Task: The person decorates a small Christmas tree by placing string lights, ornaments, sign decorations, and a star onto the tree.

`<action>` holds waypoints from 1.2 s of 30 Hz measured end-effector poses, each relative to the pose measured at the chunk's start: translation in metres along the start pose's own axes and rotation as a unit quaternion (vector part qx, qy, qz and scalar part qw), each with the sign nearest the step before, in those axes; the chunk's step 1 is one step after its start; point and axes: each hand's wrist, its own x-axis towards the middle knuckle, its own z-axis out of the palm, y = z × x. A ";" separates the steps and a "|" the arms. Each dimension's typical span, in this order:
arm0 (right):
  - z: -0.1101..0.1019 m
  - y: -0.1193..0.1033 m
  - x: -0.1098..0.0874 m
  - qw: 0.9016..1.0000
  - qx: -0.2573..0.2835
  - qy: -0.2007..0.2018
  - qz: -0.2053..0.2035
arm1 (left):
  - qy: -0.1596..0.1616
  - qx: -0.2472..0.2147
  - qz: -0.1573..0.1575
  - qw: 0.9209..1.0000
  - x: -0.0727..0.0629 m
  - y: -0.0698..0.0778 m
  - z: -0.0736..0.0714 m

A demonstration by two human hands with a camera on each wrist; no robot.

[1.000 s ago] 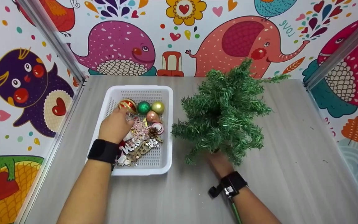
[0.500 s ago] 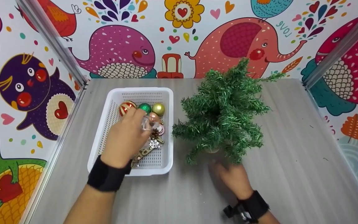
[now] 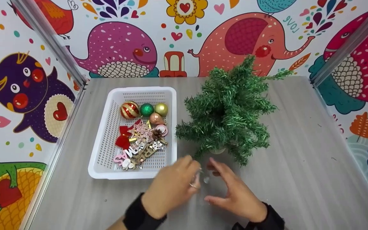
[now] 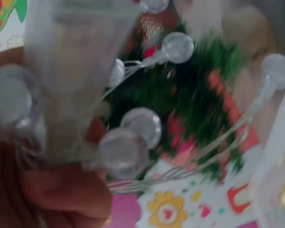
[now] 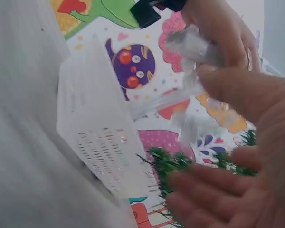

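My left hand (image 3: pixel 172 187) grips a bundled string of fairy lights (image 4: pixel 123 151) in front of the basket's right corner. In the left wrist view its clear round bulbs hang on thin pale wires, beside a translucent box-like piece (image 4: pixel 78 61) above my thumb. My right hand (image 3: pixel 238 196) is held just to the right, thumb and fingers spread apart, with nothing between them. A small green artificial Christmas tree (image 3: pixel 232 108) stands behind both hands. Its base is mostly hidden by branches.
A white perforated basket (image 3: pixel 131 175) stands at the left. Inside are a red-and-gold striped bauble (image 3: pixel 129 110), a green bauble (image 3: pixel 147 110), a red bow (image 3: pixel 123 137), a pine cone (image 3: pixel 157 134) and other ornaments. Printed panels wall in the grey table (image 3: pixel 299 153).
My left hand has lifted the fairy lights out of the basket and carried them right, toward me. My right hand has left the tree's base and opened beside them.
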 end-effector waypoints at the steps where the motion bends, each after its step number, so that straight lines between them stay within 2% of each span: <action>1: 0.002 0.001 0.001 1.000 -0.004 0.008 -0.018 | -0.008 -0.004 -0.002 1.000 -0.002 0.004 0.008; 6: 0.013 0.009 -0.001 0.998 -0.019 0.014 -0.055 | -0.026 -0.016 -0.015 0.999 -0.010 0.014 0.046; 9: 0.022 0.013 -0.005 0.998 -0.044 0.015 -0.039 | -0.037 -0.017 -0.033 0.999 -0.013 0.015 0.063; 12: 0.035 0.016 -0.009 0.997 -0.070 0.016 0.002 | -0.058 -0.033 -0.054 0.996 -0.016 0.015 0.076; 16: 0.052 0.020 -0.014 0.996 -0.038 0.021 0.071 | -0.076 -0.062 -0.066 0.993 -0.018 0.016 0.088; 23: 0.065 0.031 -0.020 0.982 0.066 0.032 0.172 | -0.043 -0.081 -0.055 0.994 -0.022 0.017 0.099; 25: 0.066 0.033 -0.020 0.972 0.107 0.032 0.207 | -0.024 -0.086 -0.053 0.995 -0.023 0.017 0.100; 27: 0.065 0.035 -0.020 0.956 0.159 0.035 0.246 | 0.005 -0.079 -0.049 0.996 -0.023 0.017 0.101; 32: 0.058 0.037 -0.014 0.892 0.270 0.080 0.354 | 0.075 -0.038 -0.022 0.996 -0.027 0.015 0.105; 34: 0.055 0.037 -0.011 0.867 0.304 0.102 0.382 | 0.077 -0.015 -0.017 0.997 -0.029 0.015 0.107; 36: 0.051 0.036 -0.008 0.848 0.335 0.117 0.394 | 0.062 0.016 -0.021 0.998 -0.030 0.015 0.109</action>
